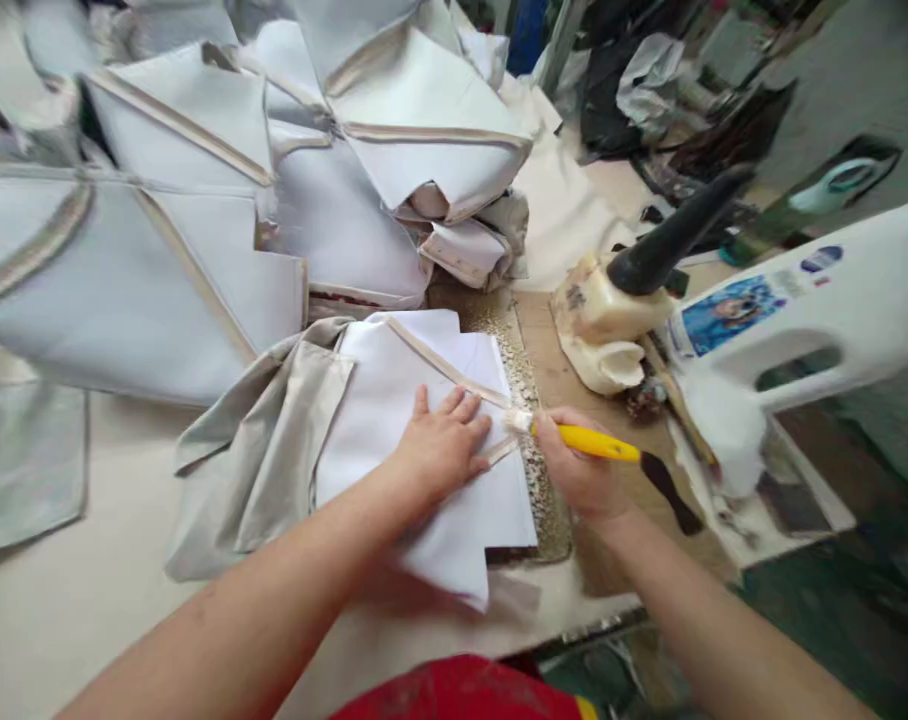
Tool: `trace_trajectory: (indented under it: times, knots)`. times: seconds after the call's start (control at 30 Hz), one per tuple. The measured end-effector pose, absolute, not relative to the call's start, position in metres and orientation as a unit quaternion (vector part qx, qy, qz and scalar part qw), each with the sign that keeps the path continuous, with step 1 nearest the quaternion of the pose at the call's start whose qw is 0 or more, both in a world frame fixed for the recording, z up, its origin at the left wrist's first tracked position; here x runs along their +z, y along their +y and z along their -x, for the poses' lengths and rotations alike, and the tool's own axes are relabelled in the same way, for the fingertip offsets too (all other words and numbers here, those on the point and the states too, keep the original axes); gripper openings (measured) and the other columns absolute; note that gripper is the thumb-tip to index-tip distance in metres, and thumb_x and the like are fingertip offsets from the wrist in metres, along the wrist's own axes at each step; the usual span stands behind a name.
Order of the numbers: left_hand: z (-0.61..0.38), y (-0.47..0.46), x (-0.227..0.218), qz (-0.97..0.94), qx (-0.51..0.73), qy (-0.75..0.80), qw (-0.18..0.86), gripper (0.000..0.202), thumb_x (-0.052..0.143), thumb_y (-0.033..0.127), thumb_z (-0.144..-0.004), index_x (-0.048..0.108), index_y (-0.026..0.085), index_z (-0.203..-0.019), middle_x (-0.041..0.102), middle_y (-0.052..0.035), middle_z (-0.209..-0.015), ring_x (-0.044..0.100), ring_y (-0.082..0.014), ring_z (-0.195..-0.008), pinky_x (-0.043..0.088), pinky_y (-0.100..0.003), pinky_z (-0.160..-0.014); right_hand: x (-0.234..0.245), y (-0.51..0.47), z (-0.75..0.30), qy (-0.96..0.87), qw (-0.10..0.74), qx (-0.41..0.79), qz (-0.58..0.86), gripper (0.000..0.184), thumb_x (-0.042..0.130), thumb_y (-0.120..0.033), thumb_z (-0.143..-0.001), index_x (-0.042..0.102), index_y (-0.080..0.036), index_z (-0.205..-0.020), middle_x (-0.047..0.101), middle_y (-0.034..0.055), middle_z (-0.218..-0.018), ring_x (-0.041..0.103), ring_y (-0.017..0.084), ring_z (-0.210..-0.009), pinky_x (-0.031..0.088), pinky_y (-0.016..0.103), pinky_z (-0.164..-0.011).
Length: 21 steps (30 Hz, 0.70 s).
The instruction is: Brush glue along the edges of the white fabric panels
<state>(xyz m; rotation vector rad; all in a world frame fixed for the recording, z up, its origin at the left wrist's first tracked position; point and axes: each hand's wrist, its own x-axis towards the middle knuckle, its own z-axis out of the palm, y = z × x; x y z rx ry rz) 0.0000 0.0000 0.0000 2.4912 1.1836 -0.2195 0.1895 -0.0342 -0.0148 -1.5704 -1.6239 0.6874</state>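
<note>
My left hand (445,445) lies flat with its fingers spread on a white panel (379,400) that carries narrow beige seam strips. In my right hand (580,470) is a brush (593,441) with a yellow handle and a dark end. Its whitish bristle tip touches the panel's right edge, close to where the strips run out. Under that edge lies a board (551,520) crusted with speckled residue. Grey-beige fabric (274,450) is folded back along the panel's left side.
Stacked white panels with beige seams (199,250) fill the back and left. At right stand a cream container with a black spout (600,310) and a white jug (859,290) on its cut or tilted side. A grey piece (26,460) lies far left. The table's front edge is near my body.
</note>
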Motion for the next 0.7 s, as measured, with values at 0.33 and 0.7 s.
trace_trajectory:
  times: [0.33,0.7]
  knots:
    - [0.000,-0.001,-0.004,-0.886,-0.069,0.423,0.178,0.049,0.054,0.050,-0.082,0.049,0.026,-0.124,0.037,-0.0086,-0.143,0.026,-0.0284,-0.133,0.013,-0.070,-0.100,-0.022,-0.037,-0.185,-0.641,0.337,0.298,0.623,0.028,0.043,-0.032,-0.088,0.050,-0.020,-0.063,0.048,-0.0020,-0.058,0.048,0.014,-0.058,0.036,0.027,-0.059]
    - [0.000,0.000,-0.004,-0.885,-0.074,0.422,0.180,0.048,0.054,0.048,-0.082,0.049,0.026,-0.124,0.037,-0.0074,-0.142,0.027,-0.0287,-0.132,0.012,-0.070,-0.100,-0.009,-0.064,-0.190,-0.626,0.319,0.328,0.631,0.029,0.044,-0.032,-0.087,0.048,-0.020,-0.060,0.048,-0.0026,-0.056,0.048,0.014,-0.057,0.035,0.027,-0.059]
